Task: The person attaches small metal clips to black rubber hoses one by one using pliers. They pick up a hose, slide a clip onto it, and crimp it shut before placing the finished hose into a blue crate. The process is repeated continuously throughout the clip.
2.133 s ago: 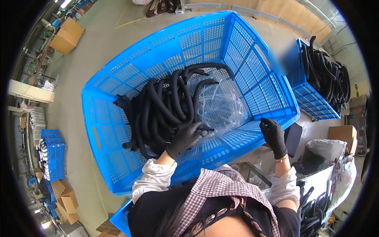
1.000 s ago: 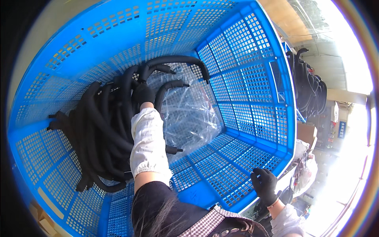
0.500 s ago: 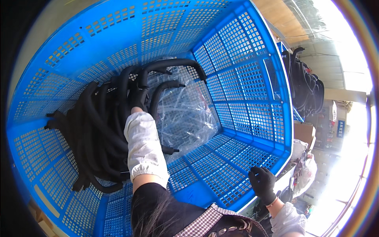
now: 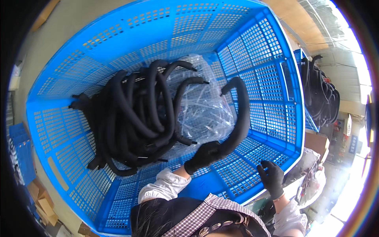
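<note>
Left hand (image 4: 205,155) gripping a curved black tube (image 4: 243,114), right hand (image 4: 272,178) — loosely half-curled — near blue basket (image 4: 112,39)

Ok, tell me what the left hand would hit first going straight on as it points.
Probably the right mesh wall of the blue basket. The bent black tube in the left hand might touch it sooner; depth is hard to judge.

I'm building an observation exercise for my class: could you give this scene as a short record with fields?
Container: blue lattice-walled crate
Contents: black tube pile on the left, clear plastic showing to its right
Left grip: closed around one curved black tube
Right grip: loosely curled, nothing visibly held, by the crate's near side
Outside, right: more black tubes
</note>
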A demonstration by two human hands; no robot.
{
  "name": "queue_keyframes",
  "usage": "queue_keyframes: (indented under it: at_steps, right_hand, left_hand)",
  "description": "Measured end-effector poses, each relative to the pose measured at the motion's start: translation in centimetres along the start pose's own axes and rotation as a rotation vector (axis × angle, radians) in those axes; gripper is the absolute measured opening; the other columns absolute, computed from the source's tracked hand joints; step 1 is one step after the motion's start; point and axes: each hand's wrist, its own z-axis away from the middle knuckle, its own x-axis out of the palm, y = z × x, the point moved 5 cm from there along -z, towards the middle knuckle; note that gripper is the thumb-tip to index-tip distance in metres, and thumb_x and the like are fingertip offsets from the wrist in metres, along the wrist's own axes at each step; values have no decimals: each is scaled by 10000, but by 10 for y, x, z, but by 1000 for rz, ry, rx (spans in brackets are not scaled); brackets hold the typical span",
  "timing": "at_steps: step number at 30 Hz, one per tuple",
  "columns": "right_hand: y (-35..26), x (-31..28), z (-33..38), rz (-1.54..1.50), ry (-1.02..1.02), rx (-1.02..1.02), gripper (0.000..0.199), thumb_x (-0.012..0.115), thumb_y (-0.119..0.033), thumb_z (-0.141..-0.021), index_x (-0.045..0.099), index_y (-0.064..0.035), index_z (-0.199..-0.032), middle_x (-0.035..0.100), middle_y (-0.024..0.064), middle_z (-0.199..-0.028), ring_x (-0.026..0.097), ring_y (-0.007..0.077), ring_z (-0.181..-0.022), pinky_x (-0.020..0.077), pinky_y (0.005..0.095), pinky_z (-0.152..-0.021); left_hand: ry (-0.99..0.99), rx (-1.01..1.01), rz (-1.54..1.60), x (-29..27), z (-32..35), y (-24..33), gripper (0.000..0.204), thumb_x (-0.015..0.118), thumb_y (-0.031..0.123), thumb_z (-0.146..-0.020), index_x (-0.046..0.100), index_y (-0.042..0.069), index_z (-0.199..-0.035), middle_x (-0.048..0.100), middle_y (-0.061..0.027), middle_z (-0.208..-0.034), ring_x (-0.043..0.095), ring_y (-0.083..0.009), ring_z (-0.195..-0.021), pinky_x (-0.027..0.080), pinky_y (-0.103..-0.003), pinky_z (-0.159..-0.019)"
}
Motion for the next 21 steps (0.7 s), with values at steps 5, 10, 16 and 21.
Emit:
queue_keyframes:
  at_steps: [5, 10, 16, 21]
  right_hand:
    - [2, 36, -50, -1567, -615, 408, 782, 351, -635, -972, 390, 2, -1425, 570, 177, -1278, 573, 304, -1125, 491, 431, -890]
    - [-46, 100, -129, -1769, -483, 164, 558, 515, -482, -956, 524, -22, -1271, 643, 162, -1089, 641, 257, -891, 533, 384, -784]
    - [-104, 149, -162, -1502, -399, 84, 330, 668, -267, -900, 531, -45, -1104, 667, 112, -895, 650, 208, -703, 532, 317, -620]
    - [-134, 204, -181, -1288, -218, 104, 290, 694, -178, -869, 531, -19, -1048, 643, 78, -823, 628, 166, -656, 512, 304, -573]
  left_hand:
    - [-230, -33, -34, 30, 48, 23, 242, 776, 209, -785, 669, 47, -929, 652, -98, -848, 641, -274, -781, 503, -360, -709]
    - [-127, 63, -209, 28, 69, 6, 307, 774, 143, -757, 661, 55, -1028, 651, -123, -901, 640, -321, -813, 506, -407, -708]
    - [10, -246, -730, -64, 69, -101, 499, 658, 169, -874, 494, 52, -1330, 586, -191, -1266, 539, -344, -1213, 402, -440, -1054]
    - [448, -405, -1205, -134, 49, -180, 689, 582, 328, -892, 356, -90, -1391, 516, -344, -1254, 560, -435, -1119, 437, -476, -978]
